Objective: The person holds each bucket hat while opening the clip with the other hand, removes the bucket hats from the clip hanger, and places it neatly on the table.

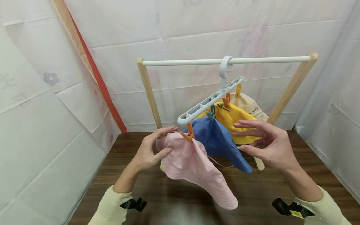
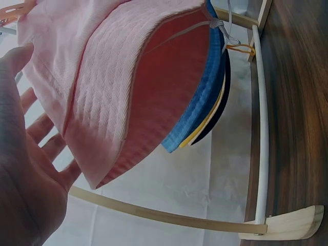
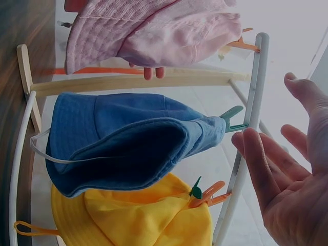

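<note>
A pink bucket hat [image 1: 194,162] hangs from an orange clip [image 1: 189,132] at the near end of a grey hanger [image 1: 202,104]. Behind it, a blue bucket hat [image 1: 213,137] hangs by a green clip [image 1: 211,112]. Further back are a yellow hat [image 1: 236,118] on an orange clip and a cream hat [image 1: 247,103] on a yellow clip. My left hand [image 1: 153,148] is at the pink hat's left side, thumb and fingers spread; whether it touches is unclear. To the right of the blue and yellow hats, my right hand [image 1: 270,143] holds nothing, its fingers apart.
The hanger hooks over the white rod [image 1: 182,62] of a rack with wooden legs [image 1: 293,86]. It stands on a dark wooden table [image 1: 112,184]. White patterned sheeting [image 1: 123,34] hangs behind and at both sides, with a red strip [image 1: 97,75] at the left.
</note>
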### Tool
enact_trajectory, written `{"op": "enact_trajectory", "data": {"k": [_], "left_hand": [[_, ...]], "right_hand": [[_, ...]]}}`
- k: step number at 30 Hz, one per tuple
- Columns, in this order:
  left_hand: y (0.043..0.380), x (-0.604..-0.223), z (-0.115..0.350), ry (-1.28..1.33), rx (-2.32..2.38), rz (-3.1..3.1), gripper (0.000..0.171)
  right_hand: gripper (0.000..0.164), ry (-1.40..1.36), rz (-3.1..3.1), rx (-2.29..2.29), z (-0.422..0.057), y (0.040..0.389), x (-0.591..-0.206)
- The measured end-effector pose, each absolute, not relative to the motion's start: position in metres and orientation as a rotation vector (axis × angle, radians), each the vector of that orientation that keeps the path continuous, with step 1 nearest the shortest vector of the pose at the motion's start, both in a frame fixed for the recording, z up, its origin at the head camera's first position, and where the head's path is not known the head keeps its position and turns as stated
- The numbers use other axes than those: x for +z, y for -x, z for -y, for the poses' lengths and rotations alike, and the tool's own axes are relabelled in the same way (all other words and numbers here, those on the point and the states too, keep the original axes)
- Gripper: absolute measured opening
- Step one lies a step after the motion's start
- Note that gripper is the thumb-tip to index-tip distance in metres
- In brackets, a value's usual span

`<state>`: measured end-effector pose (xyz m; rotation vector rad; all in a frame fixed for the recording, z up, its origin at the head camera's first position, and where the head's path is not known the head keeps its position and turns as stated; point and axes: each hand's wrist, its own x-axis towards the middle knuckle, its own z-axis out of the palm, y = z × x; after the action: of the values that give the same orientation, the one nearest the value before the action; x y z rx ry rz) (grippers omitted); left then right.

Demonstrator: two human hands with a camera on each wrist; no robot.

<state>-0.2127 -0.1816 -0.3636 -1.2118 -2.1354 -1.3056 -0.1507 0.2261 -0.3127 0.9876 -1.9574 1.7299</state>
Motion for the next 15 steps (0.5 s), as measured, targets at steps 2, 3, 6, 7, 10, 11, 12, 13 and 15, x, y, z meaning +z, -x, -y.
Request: {"op": "enact_trajectory", "data": {"k": [2, 3, 6, 7, 10, 11, 12, 13, 15], "left_hand": [[0.2128, -0.3637, 0.18, 1.212, -1.321, 2.137, 0.07], [0.2128, -0.3636, 0.179, 1.213, -1.329, 2.137, 0.07], [0.213, -0.3629, 0.1764, 1.22, -1.349, 2.132, 0.072], [0.2131, -0.3628, 0.1757, 1.221, -1.354, 2.13, 0.072], [0.2133, -0.3624, 0.1736, 1.229, -1.367, 2.124, 0.074], [0.2133, -0.3623, 0.1732, 1.23, -1.371, 2.122, 0.074], [0.2135, -0.3626, 0.1728, 1.233, -1.375, 2.121, 0.074], [0.2135, -0.3624, 0.1723, 1.238, -1.379, 2.119, 0.074], [0.2136, -0.3627, 0.1715, 1.242, -1.378, 2.115, 0.074]], "right_hand": [[0.069, -0.967, 1.983, 1.734, -0.2255, 0.1496, -0.3122], [0.069, -0.961, 1.994, 1.735, -0.2252, 0.1492, -0.3121], [0.069, -0.956, 2.013, 1.736, -0.2242, 0.1486, -0.3117], [0.069, -0.96, 2.014, 1.735, -0.224, 0.1486, -0.3115], [0.069, -0.971, 2.013, 1.729, -0.2233, 0.149, -0.3114], [0.069, -0.971, 2.018, 1.726, -0.2231, 0.149, -0.3113], [0.07, -0.968, 2.025, 1.723, -0.2228, 0.1489, -0.3112], [0.07, -0.96, 2.038, 1.717, -0.2225, 0.1485, -0.3109], [0.07, -0.938, 2.068, 1.705, -0.222, 0.1474, -0.3104]]}}
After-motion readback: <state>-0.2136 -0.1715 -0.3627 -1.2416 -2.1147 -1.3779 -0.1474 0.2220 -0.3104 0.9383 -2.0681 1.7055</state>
